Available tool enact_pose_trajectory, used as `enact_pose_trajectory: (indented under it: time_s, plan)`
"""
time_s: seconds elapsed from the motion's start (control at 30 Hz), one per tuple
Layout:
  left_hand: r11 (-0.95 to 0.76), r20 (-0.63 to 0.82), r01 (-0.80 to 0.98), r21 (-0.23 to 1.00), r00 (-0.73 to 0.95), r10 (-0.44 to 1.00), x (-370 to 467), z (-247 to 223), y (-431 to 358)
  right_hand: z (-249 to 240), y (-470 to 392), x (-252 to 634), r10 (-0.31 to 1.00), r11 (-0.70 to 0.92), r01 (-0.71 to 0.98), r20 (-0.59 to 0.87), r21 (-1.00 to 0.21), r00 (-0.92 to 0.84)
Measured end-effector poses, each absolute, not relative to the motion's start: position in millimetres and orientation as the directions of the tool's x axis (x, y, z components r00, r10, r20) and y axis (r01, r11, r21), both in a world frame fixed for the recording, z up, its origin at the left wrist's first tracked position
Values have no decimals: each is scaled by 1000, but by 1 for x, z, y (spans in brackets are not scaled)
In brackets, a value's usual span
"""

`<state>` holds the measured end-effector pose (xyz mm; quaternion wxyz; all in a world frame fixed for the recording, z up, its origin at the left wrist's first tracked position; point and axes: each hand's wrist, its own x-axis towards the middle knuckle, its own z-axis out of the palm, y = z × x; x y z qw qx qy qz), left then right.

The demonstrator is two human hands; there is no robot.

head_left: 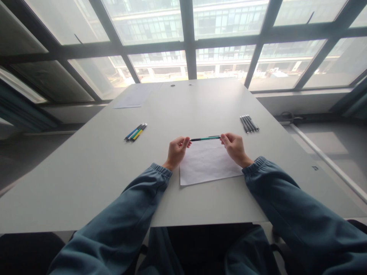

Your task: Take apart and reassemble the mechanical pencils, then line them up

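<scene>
A green and black pen [205, 138] is stretched level between my two hands, over the far edge of a white sheet of paper [209, 164]. My left hand [177, 151] pinches the pen's left end. The right end is held between the thumb and fingers of my right hand [233, 147]. Several pens with blue, green and yellow barrels [135, 133] lie together on the left of the table. A row of dark pens [249, 124] lies side by side to the right, beyond my right hand.
The white table [100, 183] reaches toward large windows. More paper [130, 97] lies at its far left corner. Two small dark round spots show near the far edge. A small dark mark [315, 168] is near the right edge.
</scene>
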<state>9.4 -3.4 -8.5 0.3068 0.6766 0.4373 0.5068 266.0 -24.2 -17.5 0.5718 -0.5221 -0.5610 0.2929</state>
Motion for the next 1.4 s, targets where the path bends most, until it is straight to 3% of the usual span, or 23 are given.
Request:
enact_pose_trajectory:
  time_s: [1.4]
  plan:
    - [-446, 435, 277, 851, 101, 894, 11, -7, -3, -18, -24, 266, 920, 296, 239, 343, -925, 188]
